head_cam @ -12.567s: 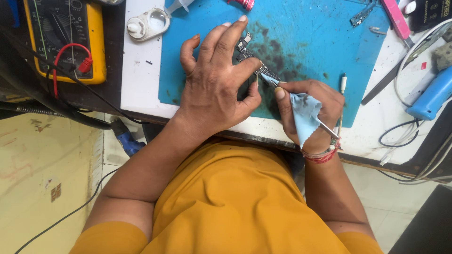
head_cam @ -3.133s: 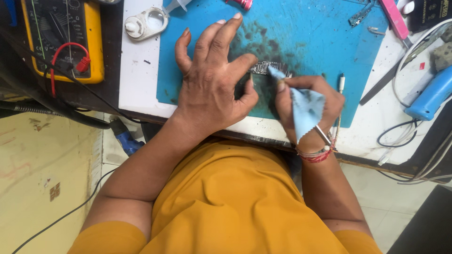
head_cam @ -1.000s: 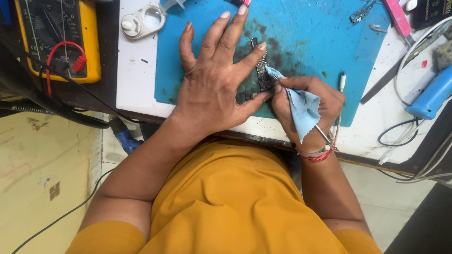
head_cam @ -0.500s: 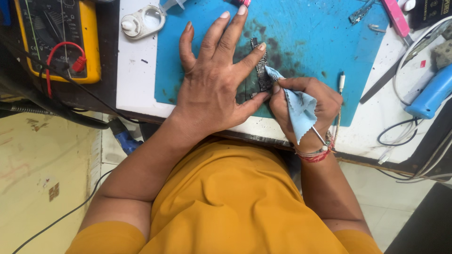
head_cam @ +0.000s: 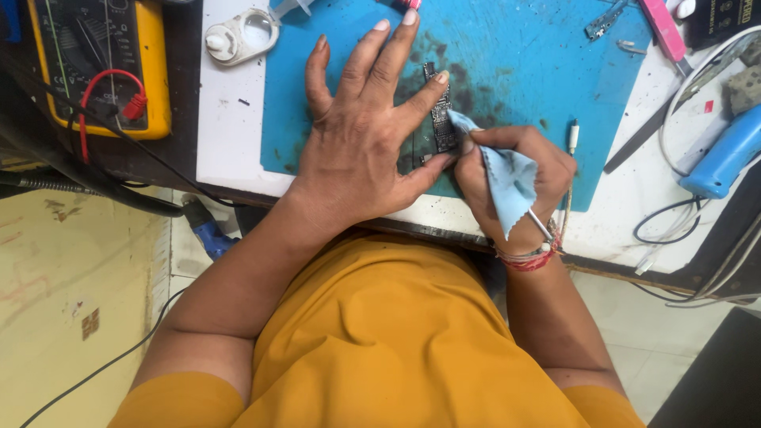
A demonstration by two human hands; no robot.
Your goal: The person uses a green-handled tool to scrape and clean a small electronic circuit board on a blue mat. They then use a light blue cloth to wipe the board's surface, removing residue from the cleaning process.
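A narrow dark circuit board [head_cam: 441, 111] lies upright on a stained blue work mat [head_cam: 547, 63]. My left hand [head_cam: 361, 147] is spread flat on the mat, with index finger and thumb pinning the board's left side. My right hand [head_cam: 515, 178] is closed around a light blue cloth [head_cam: 507, 178] and a thin metal tool whose end sticks out by my wrist. The cloth's corner presses on the board's lower right edge.
A yellow multimeter [head_cam: 99, 63] with red and black leads sits at far left. A white round magnifier [head_cam: 242, 36] lies above the mat's left corner. Tweezers [head_cam: 606, 17], a pink tool [head_cam: 664, 32] and a blue-handled tool [head_cam: 725, 154] with cables lie at right. The bench edge runs under my wrists.
Over the frames the cloth tip has rubbed up and down the board's right side. My left hand has shifted a little while keeping the board pinned.
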